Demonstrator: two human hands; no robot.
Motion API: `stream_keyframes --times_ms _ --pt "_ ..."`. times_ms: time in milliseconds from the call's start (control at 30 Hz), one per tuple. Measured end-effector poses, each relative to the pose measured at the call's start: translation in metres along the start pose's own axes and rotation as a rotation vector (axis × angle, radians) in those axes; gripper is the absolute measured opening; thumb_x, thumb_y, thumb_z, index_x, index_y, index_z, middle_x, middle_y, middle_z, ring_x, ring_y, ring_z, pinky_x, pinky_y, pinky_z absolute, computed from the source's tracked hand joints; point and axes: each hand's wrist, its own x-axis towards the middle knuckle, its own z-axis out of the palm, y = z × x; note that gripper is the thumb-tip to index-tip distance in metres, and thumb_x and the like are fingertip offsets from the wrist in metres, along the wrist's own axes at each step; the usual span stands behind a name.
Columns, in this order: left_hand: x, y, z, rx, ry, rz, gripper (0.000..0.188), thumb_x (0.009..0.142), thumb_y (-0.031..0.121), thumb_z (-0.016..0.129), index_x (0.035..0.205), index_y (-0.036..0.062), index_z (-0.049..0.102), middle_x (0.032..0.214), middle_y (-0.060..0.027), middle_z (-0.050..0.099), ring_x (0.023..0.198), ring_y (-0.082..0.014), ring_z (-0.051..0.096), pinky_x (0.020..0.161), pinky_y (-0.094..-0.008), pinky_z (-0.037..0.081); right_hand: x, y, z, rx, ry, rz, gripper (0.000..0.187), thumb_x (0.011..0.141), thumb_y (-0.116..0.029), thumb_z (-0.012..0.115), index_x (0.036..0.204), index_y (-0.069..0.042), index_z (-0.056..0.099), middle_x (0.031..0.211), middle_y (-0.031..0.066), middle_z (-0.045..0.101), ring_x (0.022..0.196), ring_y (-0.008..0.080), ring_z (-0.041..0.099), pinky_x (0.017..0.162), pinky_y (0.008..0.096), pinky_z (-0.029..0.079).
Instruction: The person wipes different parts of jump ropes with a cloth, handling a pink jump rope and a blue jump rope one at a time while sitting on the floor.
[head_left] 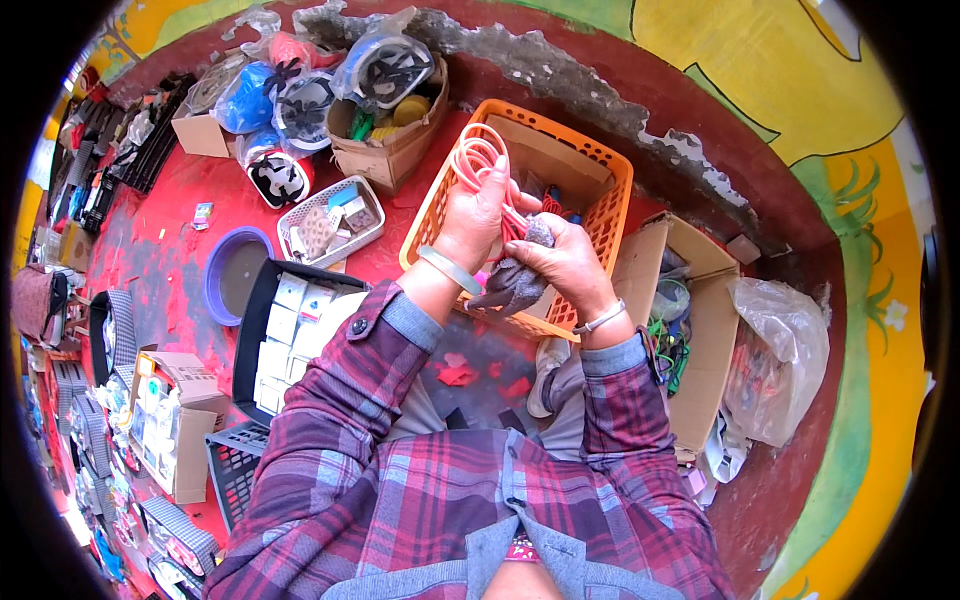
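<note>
My left hand (472, 218) is closed around a loosely coiled pink-orange cord (470, 158), whose loops stand up above the fingers. In my right hand (572, 262) is a grey cloth (514, 286), pinched between thumb and fingers and hanging down between both hands. Strands of the cord run from the left hand toward the cloth; whether the right fingers also grip them I cannot tell. Both hands are above an orange plastic basket (624, 190), which has a piece of cardboard and some small items inside, partly hidden by my hands.
Right of the basket stands an open cardboard box (705, 365) with coloured cords, beside a clear plastic bag (785, 350). To the left are a white basket (372, 232), a purple basin (212, 280) and a black tray (240, 365) of small white boxes. Behind is a filled carton (385, 165).
</note>
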Motion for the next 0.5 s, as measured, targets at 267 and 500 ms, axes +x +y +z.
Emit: stream_keyframes --times_ms 267,500 --pt "0.003 0.003 -0.004 -0.082 0.091 -0.043 0.033 0.092 0.035 0.051 0.075 0.0064 0.052 0.061 -0.0091 0.057 0.056 -0.0227 0.061 0.059 -0.0374 0.055 -0.004 -0.002 -0.006 -0.268 0.031 0.003 0.026 0.073 -0.011 0.069 0.093 0.0 0.058 0.084 0.0083 0.064 0.079 0.0136 0.061 0.068 0.0288 0.049" --pt "0.009 0.004 -0.012 -0.425 0.323 -0.301 0.035 0.091 0.036 0.052 0.075 0.0051 0.049 0.07 -0.0083 0.053 0.07 -0.0231 0.058 0.073 -0.0442 0.054 -0.001 0.001 0.0 -0.718 0.171 -0.056 0.034 0.071 -0.024 0.071 0.09 0.0 0.057 0.081 0.016 0.063 0.076 0.0263 0.062 0.069 0.0351 0.048"
